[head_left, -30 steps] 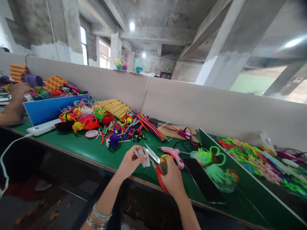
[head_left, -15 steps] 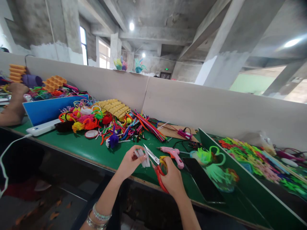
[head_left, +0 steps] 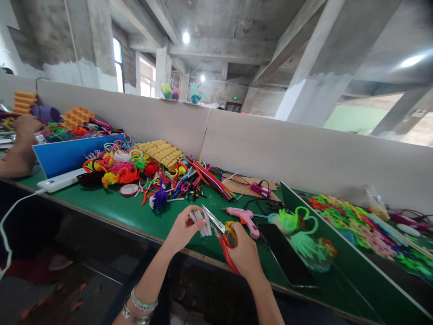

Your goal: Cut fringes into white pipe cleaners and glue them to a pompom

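My left hand (head_left: 185, 229) pinches a bunch of short white pipe cleaners (head_left: 204, 229) just above the front part of the green table. Fingers and thumb of my right hand (head_left: 246, 252) are in the handles of a pair of scissors (head_left: 227, 239), one red and one yellow. The blades are spread and point up and to the left, close beside the white bunch. Behind my right hand a pink glue gun (head_left: 246, 217) lies on the table. A dark phone or tablet (head_left: 287, 255) lies to its right.
A pile of colourful pipe cleaner pieces (head_left: 125, 169) spreads at the back left, near a yellow egg-crate sheet (head_left: 162, 152). A white power strip (head_left: 62, 179) stands left. Green fuzzy pieces (head_left: 306, 241) sit before a right divider (head_left: 341, 253). Another person's hand (head_left: 29, 124) is far left.
My hands stay almost in place; the scissors have shifted only very slightly. At far left the other person's hand has moved a little.
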{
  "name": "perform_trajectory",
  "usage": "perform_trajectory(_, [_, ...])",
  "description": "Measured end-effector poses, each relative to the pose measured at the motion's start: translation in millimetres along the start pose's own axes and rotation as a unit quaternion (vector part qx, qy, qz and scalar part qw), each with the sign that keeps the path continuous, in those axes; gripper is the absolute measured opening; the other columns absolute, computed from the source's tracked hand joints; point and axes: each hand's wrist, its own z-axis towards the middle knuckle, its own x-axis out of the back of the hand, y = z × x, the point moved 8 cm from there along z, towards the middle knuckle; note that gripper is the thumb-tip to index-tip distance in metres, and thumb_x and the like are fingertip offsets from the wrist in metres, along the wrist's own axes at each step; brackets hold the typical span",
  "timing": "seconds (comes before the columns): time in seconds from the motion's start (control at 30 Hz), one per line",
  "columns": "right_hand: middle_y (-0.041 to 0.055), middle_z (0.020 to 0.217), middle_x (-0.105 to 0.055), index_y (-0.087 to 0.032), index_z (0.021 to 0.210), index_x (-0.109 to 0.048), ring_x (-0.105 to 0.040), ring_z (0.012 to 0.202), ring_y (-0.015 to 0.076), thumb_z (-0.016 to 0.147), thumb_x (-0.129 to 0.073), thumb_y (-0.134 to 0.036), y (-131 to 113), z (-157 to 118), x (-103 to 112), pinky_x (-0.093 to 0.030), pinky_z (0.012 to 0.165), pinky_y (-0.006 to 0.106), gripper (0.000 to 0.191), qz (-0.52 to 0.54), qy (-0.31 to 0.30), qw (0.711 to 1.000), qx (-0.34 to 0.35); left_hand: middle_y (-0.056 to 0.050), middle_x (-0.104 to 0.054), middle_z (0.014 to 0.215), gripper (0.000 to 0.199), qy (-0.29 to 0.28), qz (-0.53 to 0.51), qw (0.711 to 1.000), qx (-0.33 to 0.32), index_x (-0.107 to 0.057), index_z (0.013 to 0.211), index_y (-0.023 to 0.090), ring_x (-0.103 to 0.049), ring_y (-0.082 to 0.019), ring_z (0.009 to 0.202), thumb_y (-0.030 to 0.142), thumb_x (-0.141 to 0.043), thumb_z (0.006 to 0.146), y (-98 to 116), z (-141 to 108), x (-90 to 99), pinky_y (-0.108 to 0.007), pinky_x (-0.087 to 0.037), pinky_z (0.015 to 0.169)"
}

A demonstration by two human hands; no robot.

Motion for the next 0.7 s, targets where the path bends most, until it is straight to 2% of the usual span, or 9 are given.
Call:
perform_trajectory(0.2, [0.0018, 0.077, -0.059, -0.022, 0.08, -0.046, -0.056, 0.067, 0.0167, 0.074, -0.048, -0.041, 3.4, 1.2, 5.6, -0.041, 0.056, 0.026, 0.019, -0.034, 0.051, 0.998, -0.001, 0.002, -0.058, 0.069, 0.032, 0.002, -0.01, 1.0, 0.002, -0.047, 0.09, 0.017, -0.058, -0.012, 0.062, 0.033, -0.063, 0.067, 2.2, 0.3, 0.1, -0.025, -0.047, 0.061])
perform_trajectory(0.33, [0.0056, 0.084, -0.057, -0.02, 0.086, -0.044, -0.055, 0.078, 0.0195, 0.074, -0.049, -0.041, 2.4, 2.7, 5.0, -0.043, 0.065, 0.031, 0.025, -0.045, 0.073, 0.996, 0.031, 0.002, -0.057, 0.067, 0.034, 0.004, -0.004, 1.0, 0.001, -0.047, 0.09, 0.016, -0.058, -0.012, 0.062, 0.034, -0.064, 0.066, 2.9, 0.4, 0.8, -0.026, -0.047, 0.063])
perform_trajectory(0.47, [0.0075, 0.088, -0.056, -0.019, 0.089, -0.044, -0.054, 0.084, 0.0207, 0.074, -0.05, -0.039, 0.8, 3.1, 0.0, -0.043, 0.072, 0.033, 0.026, -0.036, 0.055, 0.997, 0.048, 0.003, -0.055, 0.065, 0.032, 0.01, 0.004, 1.0, -0.003, -0.048, 0.089, 0.017, -0.055, -0.011, 0.059, 0.034, -0.063, 0.067, 3.8, 0.4, 1.4, -0.023, -0.046, 0.06])
perform_trajectory(0.7, [0.0042, 0.082, -0.058, -0.02, 0.087, -0.045, -0.057, 0.076, 0.0191, 0.073, -0.049, -0.041, -1.1, 1.0, -4.3, -0.043, 0.064, 0.029, 0.025, -0.01, 0.01, 1.0, 0.02, 0.005, -0.051, 0.063, 0.031, 0.009, 0.008, 1.0, -0.004, -0.048, 0.089, 0.016, -0.05, -0.009, 0.056, 0.032, -0.063, 0.067, 2.0, 1.4, 1.4, -0.021, -0.043, 0.056])
